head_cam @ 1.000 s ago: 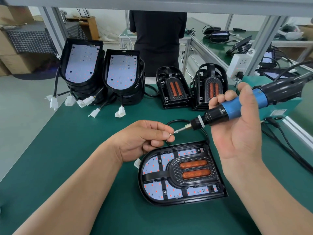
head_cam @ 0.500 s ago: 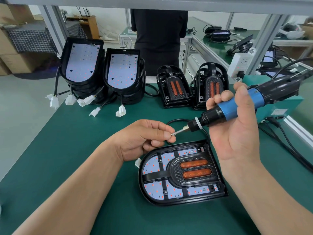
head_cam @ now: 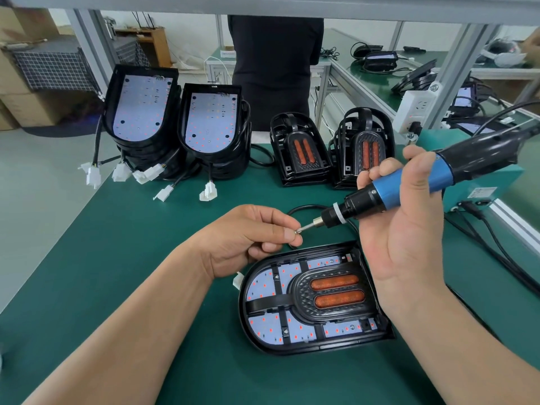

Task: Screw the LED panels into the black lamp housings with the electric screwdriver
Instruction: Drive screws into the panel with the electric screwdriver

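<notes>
A black lamp housing (head_cam: 314, 344) lies flat on the green table in front of me, with a white LED panel (head_cam: 264, 283) inside and a black cover with two orange bars over it. My left hand (head_cam: 248, 238) pinches a small screw (head_cam: 297, 230) just above the housing's far edge. My right hand (head_cam: 409, 229) grips the blue and black electric screwdriver (head_cam: 388, 190), held slanted, its bit tip touching the screw.
Two stacks of housings with bare LED panels (head_cam: 140, 112) (head_cam: 211, 121) stand at the back left, white connectors (head_cam: 209, 191) dangling. Two stacks of black covers (head_cam: 298, 150) (head_cam: 365, 147) stand behind. A teal box (head_cam: 482, 188) with cables sits right. A person in black (head_cam: 274, 62) stands beyond.
The screwdriver has dipped slightly lower and its bit stays at the screw in my left fingers. Both hands have barely moved.
</notes>
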`<state>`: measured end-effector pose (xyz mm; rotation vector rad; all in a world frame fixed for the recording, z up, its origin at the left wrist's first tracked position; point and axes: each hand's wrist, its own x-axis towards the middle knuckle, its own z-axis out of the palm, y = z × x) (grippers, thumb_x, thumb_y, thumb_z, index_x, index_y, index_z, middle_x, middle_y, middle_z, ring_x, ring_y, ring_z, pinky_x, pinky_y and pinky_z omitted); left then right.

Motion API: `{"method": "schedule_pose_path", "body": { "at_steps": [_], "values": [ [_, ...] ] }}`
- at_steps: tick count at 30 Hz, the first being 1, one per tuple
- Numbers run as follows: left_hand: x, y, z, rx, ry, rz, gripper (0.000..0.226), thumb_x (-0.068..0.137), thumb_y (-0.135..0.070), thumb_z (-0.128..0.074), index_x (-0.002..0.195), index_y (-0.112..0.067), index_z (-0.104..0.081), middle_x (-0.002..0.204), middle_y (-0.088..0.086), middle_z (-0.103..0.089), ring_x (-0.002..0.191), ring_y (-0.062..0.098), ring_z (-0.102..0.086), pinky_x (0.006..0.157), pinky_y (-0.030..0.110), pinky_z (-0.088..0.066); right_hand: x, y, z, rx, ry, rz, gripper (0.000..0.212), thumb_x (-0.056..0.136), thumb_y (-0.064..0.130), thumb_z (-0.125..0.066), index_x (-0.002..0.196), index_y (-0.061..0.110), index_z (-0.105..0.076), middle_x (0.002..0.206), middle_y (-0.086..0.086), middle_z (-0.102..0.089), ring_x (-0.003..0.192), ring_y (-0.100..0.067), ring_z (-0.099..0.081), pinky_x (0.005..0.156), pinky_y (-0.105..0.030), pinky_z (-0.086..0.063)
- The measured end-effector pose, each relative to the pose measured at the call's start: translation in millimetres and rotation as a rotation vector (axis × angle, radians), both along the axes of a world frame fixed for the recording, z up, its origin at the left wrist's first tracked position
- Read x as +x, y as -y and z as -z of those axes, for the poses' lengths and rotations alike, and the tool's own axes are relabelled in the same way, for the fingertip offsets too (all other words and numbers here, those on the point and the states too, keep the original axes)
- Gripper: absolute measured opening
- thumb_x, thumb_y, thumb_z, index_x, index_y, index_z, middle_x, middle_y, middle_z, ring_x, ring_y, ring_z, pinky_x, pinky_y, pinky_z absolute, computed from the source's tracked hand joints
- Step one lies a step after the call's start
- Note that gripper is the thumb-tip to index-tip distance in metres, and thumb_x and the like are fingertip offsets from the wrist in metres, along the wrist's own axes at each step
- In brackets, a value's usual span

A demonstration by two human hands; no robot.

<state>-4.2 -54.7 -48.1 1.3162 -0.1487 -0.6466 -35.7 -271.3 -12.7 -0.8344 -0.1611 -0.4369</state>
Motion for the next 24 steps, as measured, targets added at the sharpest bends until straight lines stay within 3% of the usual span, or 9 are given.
{"method": "schedule_pose_path", "body": {
  "at_steps": [6, 9, 16, 19, 24],
  "values": [
    [1, -1, 0, -0.01, 0.027, -0.03, 0.015, 0.078, -0.001, -0.077, 0.087, -0.012, -0.081, 0.09, 0.017, -0.077, 0.05, 0.005, -0.044, 0.04, 0.012, -0.031, 4, 3, 7, 0.093, -0.09, -0.028, 0.013, 0.106, 0.024, -0.065, 0.11, 0.018, -0.054, 0.092, 0.001, -0.057, 0.085, -0.014, -0.057, 0.101, -0.036, -0.053],
    [1, -2, 0, -0.018, 0.039, -0.034, 0.016, 0.079, 0.001, -0.078, 0.088, -0.011, -0.081, 0.09, 0.016, -0.076, 0.05, 0.005, -0.044, 0.041, 0.012, -0.031, 7, 3, 7, 0.104, -0.133, -0.017, 0.009, 0.106, 0.023, -0.066, 0.105, 0.018, -0.058, 0.092, -0.001, -0.059, 0.085, -0.016, -0.06, 0.101, -0.039, -0.056],
    [0, -2, -2, -0.056, 0.013, 0.021, 0.026, 0.086, -0.006, -0.072, 0.112, -0.004, -0.071, 0.093, 0.013, -0.074, 0.056, 0.006, -0.043, 0.042, 0.012, -0.032, 13, 8, 8, 0.211, -0.2, 0.004, 0.024, 0.105, 0.027, -0.067, 0.119, 0.012, -0.054, 0.092, -0.003, -0.061, 0.089, -0.018, -0.06, 0.096, -0.041, -0.06],
    [0, -3, -2, -0.013, 0.013, 0.024, 0.031, 0.091, -0.019, -0.073, 0.116, -0.002, -0.072, 0.092, 0.01, -0.071, 0.059, 0.006, -0.044, 0.044, 0.013, -0.031, 14, 11, 8, 0.243, -0.226, 0.013, 0.026, 0.105, 0.027, -0.067, 0.119, 0.01, -0.054, 0.089, -0.004, -0.061, 0.085, -0.019, -0.061, 0.096, -0.042, -0.061],
    [-1, -6, -4, 0.183, 0.082, 0.029, 0.036, 0.088, -0.033, -0.081, 0.107, -0.003, -0.079, 0.078, 0.001, -0.059, 0.057, 0.006, -0.04, 0.044, 0.014, -0.024, 13, 19, 3, 0.296, -0.207, -0.004, 0.024, 0.104, 0.023, -0.069, 0.116, 0.009, -0.055, 0.087, -0.005, -0.06, 0.081, -0.019, -0.061, 0.096, -0.044, -0.06]
  ]
}}
